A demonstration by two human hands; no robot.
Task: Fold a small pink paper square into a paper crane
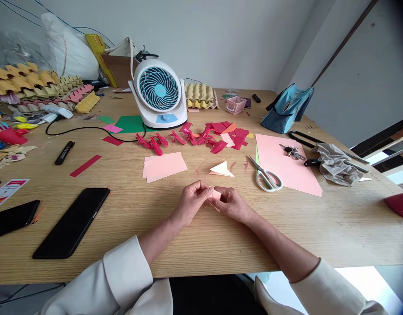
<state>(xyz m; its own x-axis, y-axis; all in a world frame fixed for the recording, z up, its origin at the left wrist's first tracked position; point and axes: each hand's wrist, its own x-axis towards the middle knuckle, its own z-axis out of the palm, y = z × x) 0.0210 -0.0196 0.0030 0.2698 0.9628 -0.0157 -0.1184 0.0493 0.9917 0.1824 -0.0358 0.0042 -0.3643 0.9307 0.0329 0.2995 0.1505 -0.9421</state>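
Left hand (193,201): fingers pinching pink paper (216,195)
Right hand (232,203): fingers pinching same paper
Scissors (266,176): two o'clock from hands

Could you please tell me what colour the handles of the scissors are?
The handles are white, which shows best in the head view.

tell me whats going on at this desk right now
A person holds a small piece of pink paper between the fingertips of the left hand and right hand. Just beyond lies a folded pale piece, with flat pink sheets to its left and open scissors to its right. Further back, red paper shapes sit in front of a white fan.
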